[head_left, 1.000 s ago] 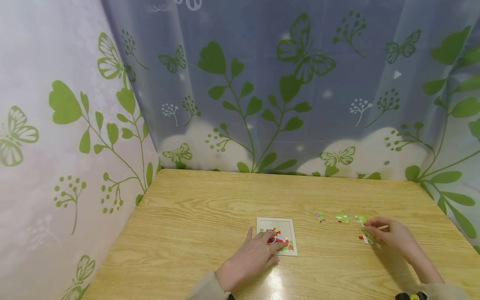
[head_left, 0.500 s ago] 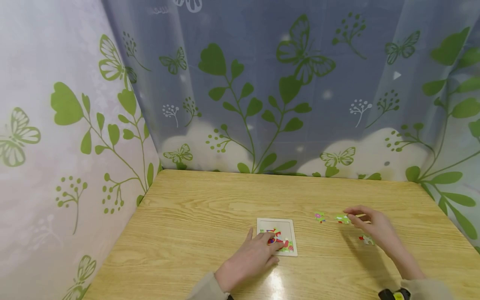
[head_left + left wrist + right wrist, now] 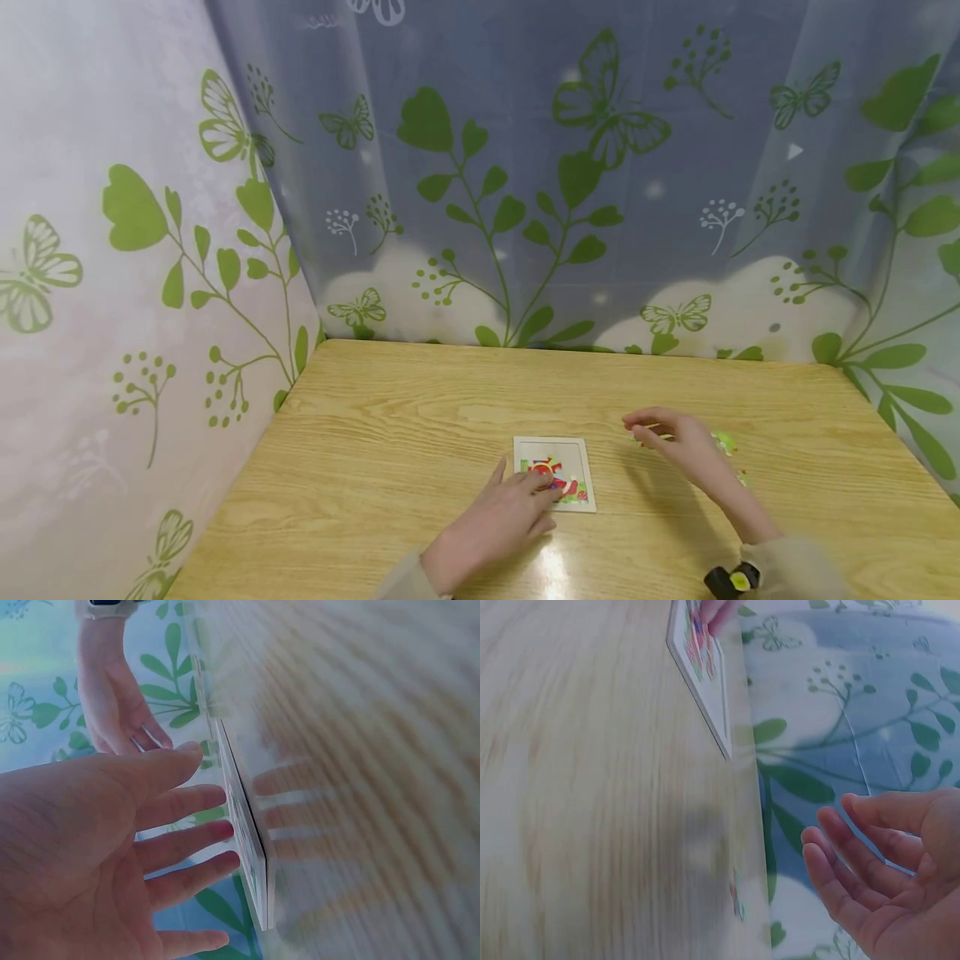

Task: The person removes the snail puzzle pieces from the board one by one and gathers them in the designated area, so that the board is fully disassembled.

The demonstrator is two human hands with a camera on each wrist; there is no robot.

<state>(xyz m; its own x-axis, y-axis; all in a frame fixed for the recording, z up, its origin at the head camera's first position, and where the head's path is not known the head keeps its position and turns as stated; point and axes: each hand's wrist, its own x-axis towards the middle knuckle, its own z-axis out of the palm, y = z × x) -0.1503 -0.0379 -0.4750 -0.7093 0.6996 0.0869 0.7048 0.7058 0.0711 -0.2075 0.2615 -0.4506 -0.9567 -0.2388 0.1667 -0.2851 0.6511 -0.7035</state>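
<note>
No word or number can be read. In the head view, a short line of faint pale script (image 3: pixel 321 20) stands at the upper left of the frame on the blue-grey curtain (image 3: pixel 480 50), too blurred to decipher; at the upper right, the same cloth bears a small white triangle (image 3: pixel 795 151) pointing right.

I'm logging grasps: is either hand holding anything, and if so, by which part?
Nothing is held: the left hand only rests on the puzzle board, and the right hand hangs empty above the table.
</note>
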